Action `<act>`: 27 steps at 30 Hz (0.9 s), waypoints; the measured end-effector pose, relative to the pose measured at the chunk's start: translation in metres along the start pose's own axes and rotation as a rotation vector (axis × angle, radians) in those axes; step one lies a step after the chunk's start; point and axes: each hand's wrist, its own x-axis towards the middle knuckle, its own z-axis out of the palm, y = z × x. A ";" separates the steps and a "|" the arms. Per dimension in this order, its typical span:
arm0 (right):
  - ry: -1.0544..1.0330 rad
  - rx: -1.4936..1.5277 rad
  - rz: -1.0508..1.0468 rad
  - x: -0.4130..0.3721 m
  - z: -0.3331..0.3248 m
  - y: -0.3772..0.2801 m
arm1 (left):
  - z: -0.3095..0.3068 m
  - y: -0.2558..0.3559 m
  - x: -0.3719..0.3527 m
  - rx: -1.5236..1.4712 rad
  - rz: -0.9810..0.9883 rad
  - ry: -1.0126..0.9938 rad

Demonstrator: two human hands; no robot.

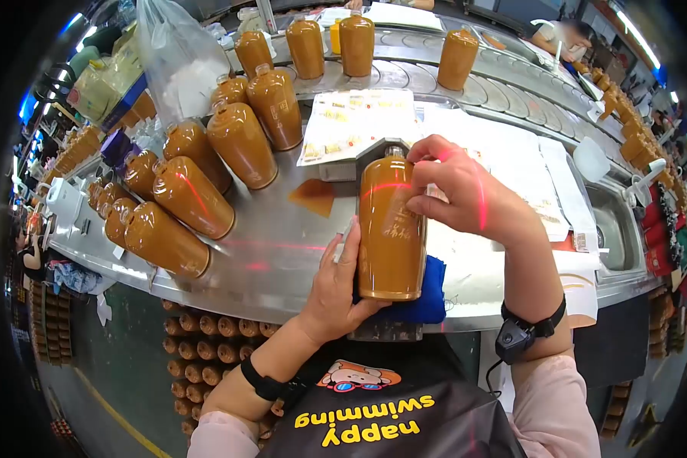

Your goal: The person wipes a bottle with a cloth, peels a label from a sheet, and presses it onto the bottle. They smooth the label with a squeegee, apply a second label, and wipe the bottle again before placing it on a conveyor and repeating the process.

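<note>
A glossy brown bottle (383,259) with pale lettering on its front leans in front of me at the bench edge. My left hand (334,294) is closed round its lower left side and base, a thin white piece (346,231) showing between the fingers. My right hand (466,187) is at the bottle's upper right, thumb and fingertips pinched over a translucent patch (401,210) on the lettering; I cannot tell what they grip. A red laser line crosses the bottle and this hand. Beneath the bottle lies a blue cloth (433,290).
Several matching bottles (240,145) stand to the left. More bottles (305,49) are on the slatted conveyor (404,75) behind. Printed sheets (359,114) lie behind the held bottle, an amber piece (313,197) left of it. At right is a metal sink (617,229); a person (565,42) sits beyond.
</note>
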 end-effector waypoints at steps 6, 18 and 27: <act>0.006 0.016 -0.021 0.003 0.004 0.003 | -0.021 -0.006 0.007 -0.467 -0.140 -0.082; 0.048 0.124 0.088 -0.005 0.016 0.008 | -0.014 0.033 0.007 0.162 0.495 0.083; 0.084 0.158 0.075 -0.007 0.018 0.009 | -0.027 0.022 0.044 -0.154 -0.033 0.287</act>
